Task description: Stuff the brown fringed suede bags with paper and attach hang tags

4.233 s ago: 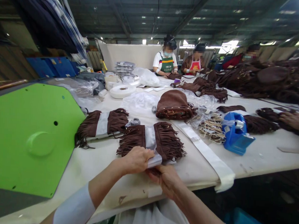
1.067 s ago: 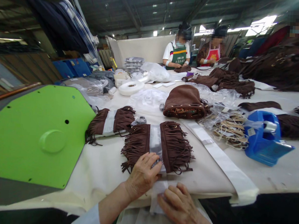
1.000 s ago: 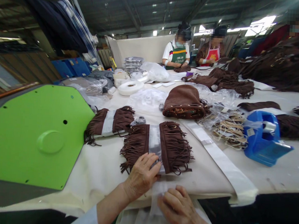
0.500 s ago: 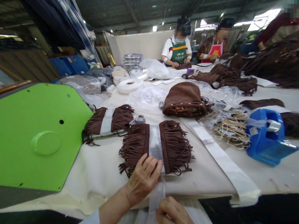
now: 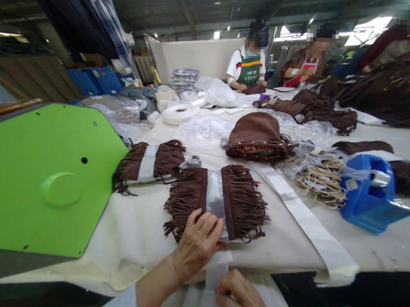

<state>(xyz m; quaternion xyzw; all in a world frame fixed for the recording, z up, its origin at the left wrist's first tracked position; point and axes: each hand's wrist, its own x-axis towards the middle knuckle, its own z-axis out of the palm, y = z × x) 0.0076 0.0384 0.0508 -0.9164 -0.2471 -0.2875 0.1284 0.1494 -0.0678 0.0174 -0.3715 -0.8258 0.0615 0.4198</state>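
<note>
A dark brown fringed piece [image 5: 237, 201], with a pale translucent band [image 5: 215, 190] around its middle, lies on the table in front of me. My left hand [image 5: 198, 242] rests over the band's near end, fingers bent and pressed together on the piece. Below it, at the table's front edge, my right hand [image 5: 240, 295] is closed on a whitish translucent strip [image 5: 215, 273]. The strip's upper end shows just under my left hand. A second banded fringed piece [image 5: 132, 161] lies to the left.
A green board [image 5: 35, 176] covers the left side. Behind the pieces sit a white tape roll [image 5: 180, 114] and a brown pouch [image 5: 256, 135]. Rightward are tags [image 5: 322, 182], a blue tape dispenser [image 5: 368, 194] and a long white strip [image 5: 307, 223]. Co-workers [image 5: 247, 66] stand across the table.
The strip in my right hand ran up to the banded piece before; its upper end now shows loose below it. Both hands stay nearly in place, and the view has shifted slightly.
</note>
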